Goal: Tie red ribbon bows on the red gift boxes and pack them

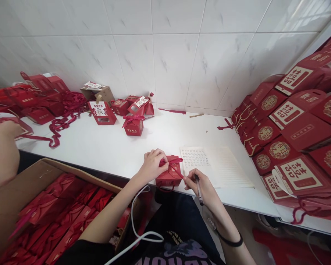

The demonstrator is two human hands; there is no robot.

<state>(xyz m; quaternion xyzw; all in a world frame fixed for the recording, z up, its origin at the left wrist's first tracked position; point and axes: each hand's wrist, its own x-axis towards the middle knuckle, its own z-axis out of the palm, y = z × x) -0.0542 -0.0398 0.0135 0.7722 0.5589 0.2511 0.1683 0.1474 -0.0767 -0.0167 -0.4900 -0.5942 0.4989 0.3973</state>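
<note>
A small red gift box lies at the table's front edge, with a dark red ribbon looped on top of it. My left hand is closed, pinching the ribbon at the loop on the box's left side. Fingers of my right hand pinch a ribbon end just right of the box. A pen is also tucked in that hand, its tip pointing down. Right beside the box lies an open notebook with handwriting on its left page.
Red double-happiness boxes are stacked at the right. A cardboard carton filled with red boxes stands front left. Finished-looking boxes stand near the wall. At far left another person's hand is by loose ribbon. A white cable hangs in front.
</note>
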